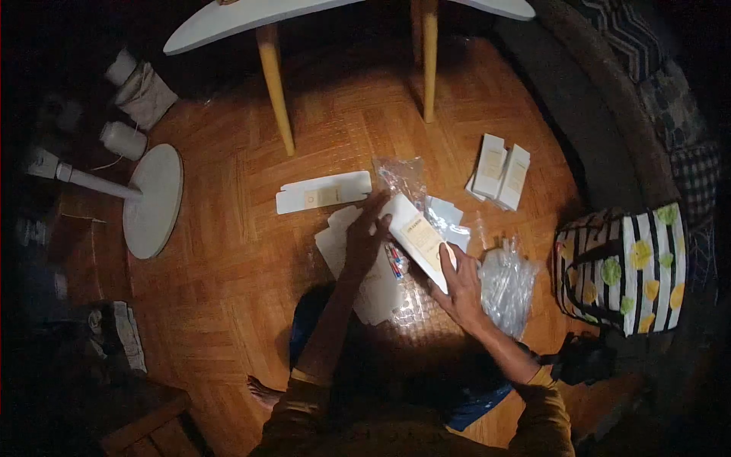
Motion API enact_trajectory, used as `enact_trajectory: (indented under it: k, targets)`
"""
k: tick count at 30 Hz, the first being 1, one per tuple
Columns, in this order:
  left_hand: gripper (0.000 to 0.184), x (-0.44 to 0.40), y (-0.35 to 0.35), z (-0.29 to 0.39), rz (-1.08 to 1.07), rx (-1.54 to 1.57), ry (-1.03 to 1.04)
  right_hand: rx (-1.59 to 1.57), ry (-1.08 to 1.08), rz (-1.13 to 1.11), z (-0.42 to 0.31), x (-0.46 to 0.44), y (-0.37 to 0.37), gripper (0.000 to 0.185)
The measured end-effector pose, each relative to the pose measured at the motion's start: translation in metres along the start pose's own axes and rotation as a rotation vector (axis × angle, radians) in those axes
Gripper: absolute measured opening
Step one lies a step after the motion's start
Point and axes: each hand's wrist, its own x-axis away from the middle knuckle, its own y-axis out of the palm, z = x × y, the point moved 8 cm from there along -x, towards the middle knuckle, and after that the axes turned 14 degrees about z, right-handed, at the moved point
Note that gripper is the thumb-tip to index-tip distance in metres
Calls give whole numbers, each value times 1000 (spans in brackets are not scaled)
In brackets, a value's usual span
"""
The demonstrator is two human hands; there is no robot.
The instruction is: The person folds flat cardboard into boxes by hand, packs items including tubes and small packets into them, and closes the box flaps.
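Between my two hands is a white carton box [420, 238] with a beige printed label, held at a slant above the floor. My right hand [460, 288] grips its lower end, with a finger lying along the label. At the upper end, my left hand [369, 232] has its fingers closed on the box's edge. Flattened white cartons [377, 293] lie beneath my hands. Small red-and-blue items [395, 260] rest there too, too small to make out. Clear plastic wrap [400, 174] lies just beyond the box.
One flat carton [324, 192] lies on the wooden floor ahead. Several assembled boxes [500, 174] stand at right, near crumpled clear plastic [509, 286] and a striped bag [620, 270]. A white table [343, 9] stands ahead; a round white base [154, 202] is left.
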Motion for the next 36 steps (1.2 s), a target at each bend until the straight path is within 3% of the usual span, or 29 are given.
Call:
enact_trajectory:
  k: [1,2,4,8,10,11,14,15,17,18,20,21,24,25,27,28,30,31,33,34,36]
  targets:
    - [33,-2,1,19,38,8,253,14,8,30,1,1,1,79]
    - [33,-4,0,17,37,7,248,30,21,63,1,5,2,78]
    - [37,-5,14,-2,-164,69,-141,24,55,70,8,13,11,77]
    - [52,-6,28,-3,-274,-19,-41,64,65,63,26,1,19,76]
    - [69,2,18,0,14,-49,113,173,268,199,68,-28,12,73]
    - [83,8,15,-5,-2,38,62,252,224,362,81,-54,-3,70]
    - [82,36,-1,-7,33,74,48,407,281,670,143,-109,-20,62]
    - [78,48,-2,-15,40,27,-4,402,283,673,175,-116,-10,62]
    - [73,80,2,-37,43,19,-81,708,662,251,258,-107,34,61]
    - [68,95,3,-51,46,16,-163,701,664,251,256,-105,37,61]
    - [63,115,4,-61,38,-7,-167,919,443,309,229,-112,39,59]
    - [58,122,7,-66,30,-18,-179,912,327,511,203,-118,30,57]
    - [50,133,18,-79,7,10,-218,722,134,363,136,-109,33,53]
    - [50,130,18,-73,0,9,-219,724,140,362,127,-95,35,53]
    - [45,120,22,-58,-72,-103,-130,282,290,158,117,-59,55,50]
    - [45,111,24,-59,-74,-106,-131,278,326,200,110,-37,53,45]
    - [40,86,29,-41,-37,-164,164,278,365,245,95,5,53,41]
    - [40,73,33,-39,-40,-158,168,355,519,338,98,29,46,37]
    - [37,53,50,-48,-123,-87,-56,441,674,443,107,65,36,34]
    - [37,54,57,-47,-132,-85,-53,459,687,376,113,81,43,29]
    - [31,59,54,-12,-14,46,282,464,698,313,117,95,46,25]
